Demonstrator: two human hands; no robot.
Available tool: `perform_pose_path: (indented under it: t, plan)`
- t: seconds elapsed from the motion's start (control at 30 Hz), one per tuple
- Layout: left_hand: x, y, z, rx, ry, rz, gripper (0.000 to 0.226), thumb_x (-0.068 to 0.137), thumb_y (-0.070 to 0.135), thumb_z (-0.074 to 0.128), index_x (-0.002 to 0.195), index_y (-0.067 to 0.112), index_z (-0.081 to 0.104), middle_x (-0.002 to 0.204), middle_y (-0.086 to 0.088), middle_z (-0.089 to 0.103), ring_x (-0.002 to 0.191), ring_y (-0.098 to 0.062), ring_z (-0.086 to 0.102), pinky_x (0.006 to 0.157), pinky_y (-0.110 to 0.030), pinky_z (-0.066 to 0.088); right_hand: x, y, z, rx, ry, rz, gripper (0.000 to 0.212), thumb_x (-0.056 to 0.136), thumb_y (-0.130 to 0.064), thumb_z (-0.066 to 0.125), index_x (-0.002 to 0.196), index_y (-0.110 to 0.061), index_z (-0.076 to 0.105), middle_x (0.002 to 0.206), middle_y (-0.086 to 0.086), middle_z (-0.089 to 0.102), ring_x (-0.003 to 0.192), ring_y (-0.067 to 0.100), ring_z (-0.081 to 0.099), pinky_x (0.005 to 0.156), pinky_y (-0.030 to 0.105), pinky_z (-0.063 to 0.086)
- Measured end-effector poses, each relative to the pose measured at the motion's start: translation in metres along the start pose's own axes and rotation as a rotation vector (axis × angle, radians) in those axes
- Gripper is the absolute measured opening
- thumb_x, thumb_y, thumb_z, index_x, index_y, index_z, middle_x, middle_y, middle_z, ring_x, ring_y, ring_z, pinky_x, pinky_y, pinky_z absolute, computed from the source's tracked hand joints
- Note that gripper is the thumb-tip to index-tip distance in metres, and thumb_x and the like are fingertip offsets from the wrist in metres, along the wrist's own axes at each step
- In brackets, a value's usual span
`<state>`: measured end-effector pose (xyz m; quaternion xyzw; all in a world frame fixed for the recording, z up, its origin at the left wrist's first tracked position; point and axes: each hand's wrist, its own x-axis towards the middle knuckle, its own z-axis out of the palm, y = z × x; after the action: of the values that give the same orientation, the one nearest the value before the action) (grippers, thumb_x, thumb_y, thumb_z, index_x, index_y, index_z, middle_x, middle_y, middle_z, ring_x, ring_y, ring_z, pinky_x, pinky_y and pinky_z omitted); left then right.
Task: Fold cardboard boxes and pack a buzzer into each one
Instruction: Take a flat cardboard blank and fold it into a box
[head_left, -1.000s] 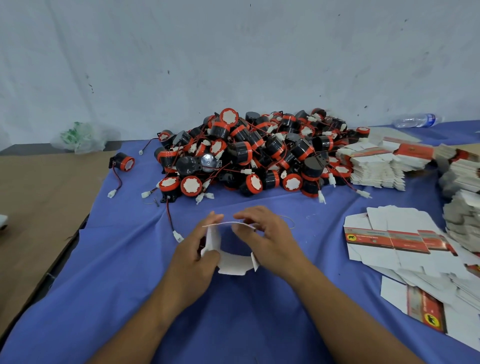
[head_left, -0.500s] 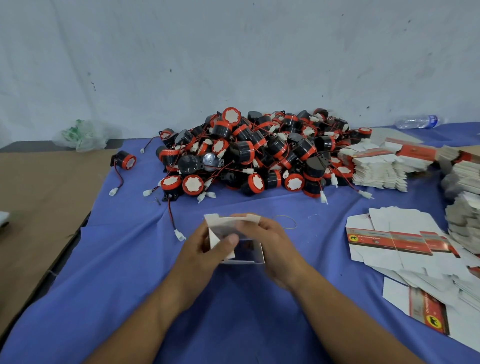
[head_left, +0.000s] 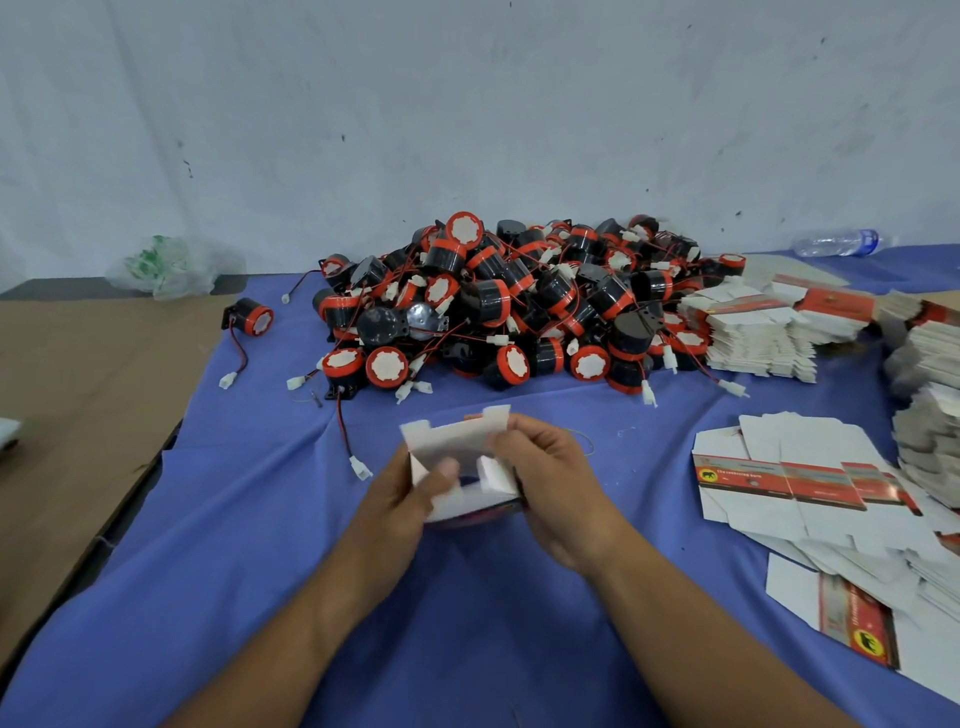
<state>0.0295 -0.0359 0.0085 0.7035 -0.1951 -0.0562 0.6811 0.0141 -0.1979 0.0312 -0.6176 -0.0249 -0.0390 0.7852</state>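
Near the front middle of the bench, held just above the blue cloth (head_left: 467, 613), is a small white cardboard box (head_left: 452, 439), half folded, open side up, flaps standing. Left hand (head_left: 400, 504) grips the box's left wall, thumb pressed inside the opening; its other fingers are hidden behind the card, so their state cannot be told. Right hand (head_left: 556, 488) curls round the right wall, thumb and fingertips pinching the back flap near its top edge. Both forearms come in from the front edge.

A white wire connector (head_left: 360, 467) on a red-black lead lies just beside the left hand. Behind the box, mid-bench toward the back edge, is a big pile of black round buzzers with orange-red rims (head_left: 509, 306), wires tangled. One lone black-and-orange buzzer (head_left: 252, 318) sits apart at the cloth's back left corner.

Right of the hands are loose flat white box blanks with red printed bands (head_left: 789, 467), overlapping and spreading toward the front right corner. A neat stack of flat blanks (head_left: 753, 338) touches the pile's right side; more stacks (head_left: 930, 364) are at the right edge. A clear plastic bottle (head_left: 836, 243) lies on its side at the back right. A crumpled clear plastic bag with green print (head_left: 166, 267) lies at the back left, on the brown cardboard sheet (head_left: 78, 395) along the left edge.
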Motion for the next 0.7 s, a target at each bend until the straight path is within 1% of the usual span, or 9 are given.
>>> perform_pose_path:
  t: [0.1,0.17,0.23,0.3,0.4,0.5,0.57,0.63,0.7]
  plan:
    - [-0.003,0.003,0.007,0.139,-0.125,0.038,0.059,0.075,0.065,0.058,0.127,0.038,0.046,0.121,0.024,0.06,0.114,0.003,0.055,0.086,-0.007,0.042,-0.001,-0.003,-0.002,-0.117,0.135,-0.093,0.025,0.091,-0.008,0.058,0.074,-0.018,0.073,0.071,0.001,0.068,0.062,0.013,0.06,0.052,0.024,0.048]
    - [-0.004,0.007,0.007,0.142,-0.129,0.065,0.079,0.068,0.083,0.055,0.129,0.035,0.041,0.126,0.02,0.057,0.116,0.008,0.052,0.088,-0.006,0.039,-0.001,-0.003,-0.003,-0.17,0.148,-0.135,0.026,0.094,-0.009,0.058,0.077,-0.02,0.074,0.074,-0.002,0.071,0.063,0.01,0.063,0.055,0.022,0.049]
    - [-0.006,0.011,0.006,0.183,-0.115,0.121,0.09,0.061,0.096,0.04,0.125,0.033,0.039,0.124,0.018,0.052,0.11,0.019,0.049,0.085,-0.001,0.038,-0.002,-0.003,-0.003,-0.2,0.125,-0.162,0.028,0.095,-0.009,0.057,0.08,-0.026,0.074,0.076,-0.007,0.072,0.066,0.006,0.064,0.058,0.019,0.049]
    - [-0.007,0.014,0.007,0.232,-0.099,0.153,0.093,0.055,0.099,0.036,0.12,0.032,0.038,0.115,0.017,0.051,0.097,0.023,0.049,0.079,0.0,0.039,-0.001,-0.003,-0.006,-0.267,0.094,-0.193,0.028,0.096,-0.008,0.058,0.083,-0.028,0.074,0.079,-0.012,0.071,0.069,0.001,0.063,0.06,0.016,0.048]
    - [-0.004,0.007,0.007,0.185,0.021,0.102,0.078,0.063,0.088,0.052,0.116,0.031,0.046,0.106,0.018,0.061,0.092,0.011,0.057,0.076,-0.006,0.044,-0.001,-0.002,-0.01,-0.363,0.032,-0.223,0.017,0.099,-0.01,0.06,0.104,-0.018,0.074,0.105,-0.008,0.071,0.084,0.0,0.062,0.072,0.016,0.047]
    - [0.001,0.001,0.0,0.175,0.202,0.082,0.053,0.076,0.074,0.041,0.11,0.036,0.054,0.102,0.021,0.066,0.093,0.003,0.061,0.077,-0.012,0.047,-0.006,-0.001,-0.005,-0.363,-0.128,-0.232,0.022,0.102,-0.025,0.054,0.112,-0.031,0.072,0.106,-0.008,0.07,0.091,0.003,0.06,0.078,0.019,0.047]
    - [0.002,-0.003,-0.007,0.119,0.223,0.051,0.059,0.081,0.08,0.036,0.113,0.037,0.058,0.109,0.009,0.068,0.101,-0.009,0.064,0.086,-0.029,0.052,-0.01,-0.004,0.001,-0.372,-0.213,-0.227,0.028,0.101,-0.041,0.049,0.118,-0.033,0.07,0.113,-0.016,0.069,0.103,0.001,0.062,0.084,0.019,0.049]
    - [0.002,-0.003,-0.011,0.048,0.187,0.013,0.062,0.08,0.085,0.034,0.115,0.04,0.059,0.115,-0.001,0.068,0.107,-0.02,0.065,0.092,-0.044,0.051,-0.013,-0.006,0.005,-0.331,-0.232,-0.186,0.043,0.097,-0.052,0.045,0.12,-0.027,0.07,0.123,-0.012,0.068,0.115,0.005,0.061,0.092,0.019,0.047]
    - [0.001,0.001,-0.009,-0.057,0.135,-0.01,0.064,0.081,0.083,0.036,0.119,0.038,0.059,0.117,-0.006,0.069,0.109,-0.023,0.066,0.091,-0.044,0.052,-0.012,-0.005,0.005,-0.294,-0.199,-0.156,0.046,0.096,-0.051,0.048,0.118,-0.018,0.071,0.123,-0.004,0.069,0.114,0.009,0.062,0.093,0.021,0.047]
